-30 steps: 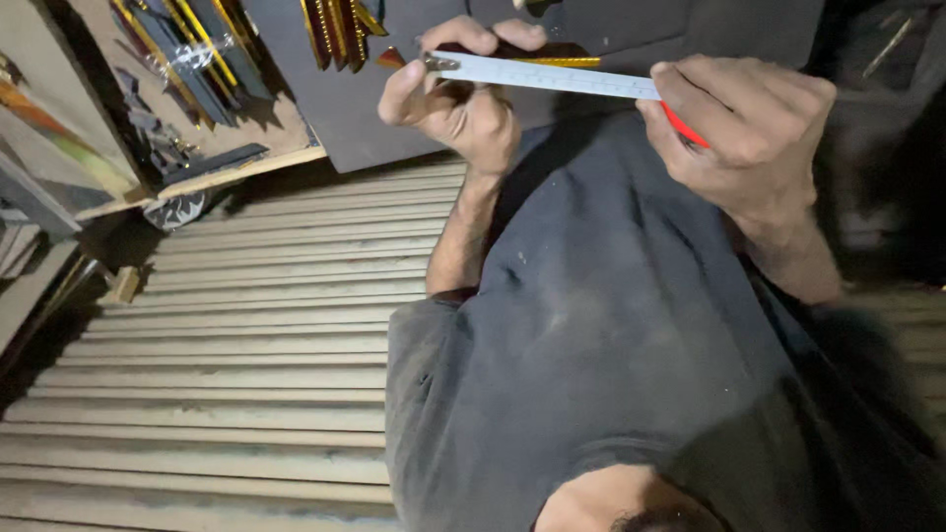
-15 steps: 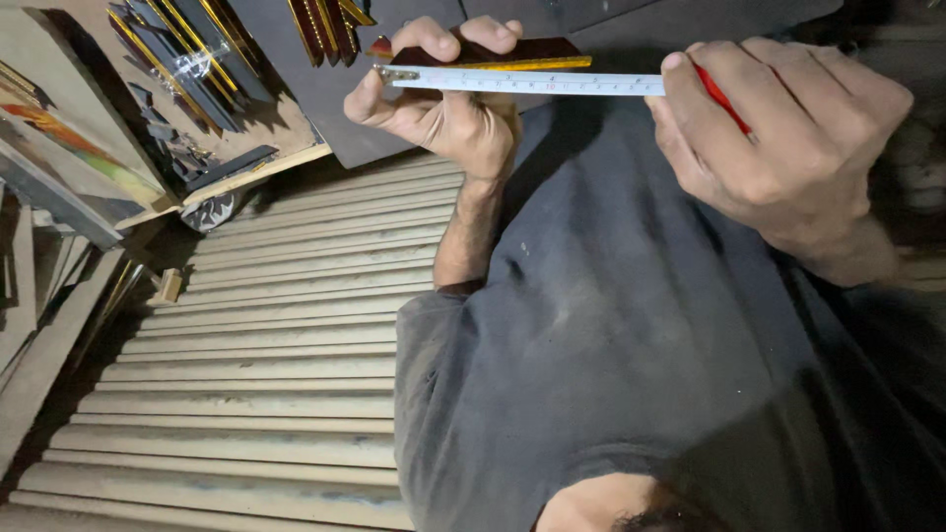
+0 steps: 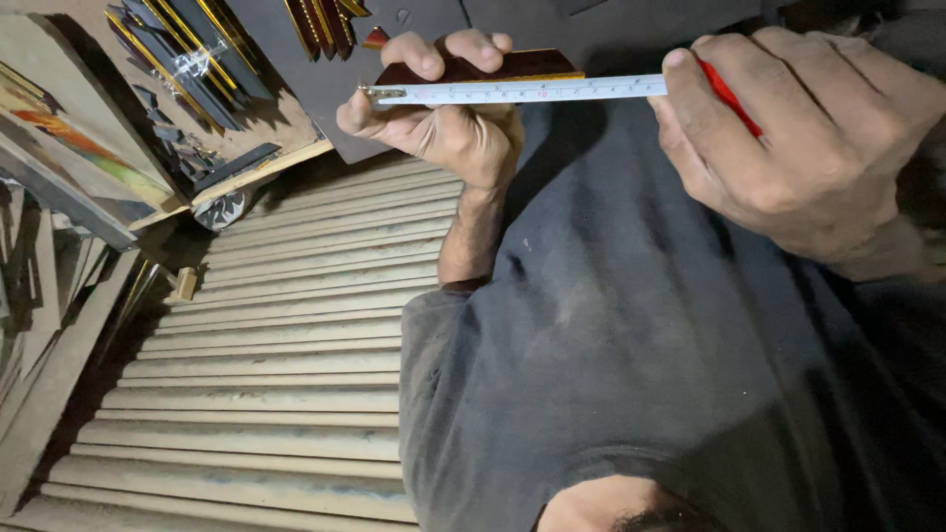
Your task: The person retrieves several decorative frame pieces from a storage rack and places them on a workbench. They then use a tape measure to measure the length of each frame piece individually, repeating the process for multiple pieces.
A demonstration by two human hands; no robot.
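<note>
Head camera, looking down over the person's own dark grey shirt [image 3: 631,325]. The left hand [image 3: 439,118] is closed around one end of a short dark brown strip of wood [image 3: 483,67], fingers curled over its top edge and thumb pressing from below. A white measuring tape blade [image 3: 522,92] lies flat along the strip, touching it, with its metal end hook at the left hand's thumb. The strip and the blade share one long axis, running level from left to right across the top of the view. The right hand [image 3: 788,128] is closed around a red tape measure case [image 3: 729,94], mostly hidden under the fingers, with the thumb at the blade's exit. The strip therefore lies to the left of the right hand, and the left hand is the nearer, already gripping it. Below and to the left, pale ribbed moulding lengths [image 3: 266,384] lie side by side. Gold-edged dark frame pieces [image 3: 187,49] lean at upper left.
</note>
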